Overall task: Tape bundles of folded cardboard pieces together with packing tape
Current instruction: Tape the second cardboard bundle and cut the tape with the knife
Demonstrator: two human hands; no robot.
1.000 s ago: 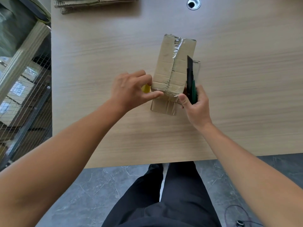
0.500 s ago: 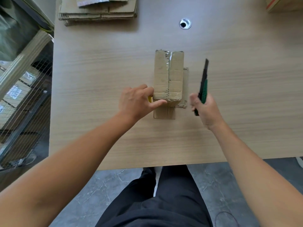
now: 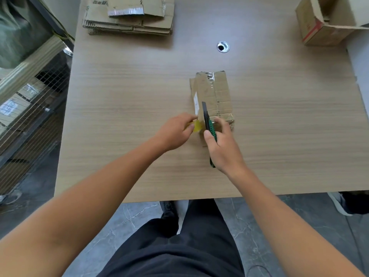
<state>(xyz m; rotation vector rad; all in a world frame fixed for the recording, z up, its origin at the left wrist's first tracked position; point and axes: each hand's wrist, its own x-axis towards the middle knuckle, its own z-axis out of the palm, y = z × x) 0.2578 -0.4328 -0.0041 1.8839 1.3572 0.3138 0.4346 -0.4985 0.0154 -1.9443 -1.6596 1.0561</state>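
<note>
A bundle of folded cardboard pieces [image 3: 216, 94] lies on the wooden table [image 3: 119, 116], wrapped with clear packing tape along its length. My left hand [image 3: 175, 130] pinches a small yellow tape roll [image 3: 197, 125] at the bundle's near left corner. My right hand [image 3: 221, 144] grips a green and black utility knife [image 3: 207, 120], its black blade end pointing away from me over the bundle's near end, beside the yellow roll. The bundle's near edge is partly hidden by both hands.
A stack of flattened cardboard [image 3: 129, 16] lies at the table's far left. An open cardboard box [image 3: 327, 23] stands at the far right corner. A round cable hole [image 3: 223, 46] sits in the table behind the bundle. A wire-mesh cage [image 3: 26, 108] stands left of the table.
My right hand brought the knife back from the bundle's right side to its near end, next to my left hand. The bundle has turned slightly.
</note>
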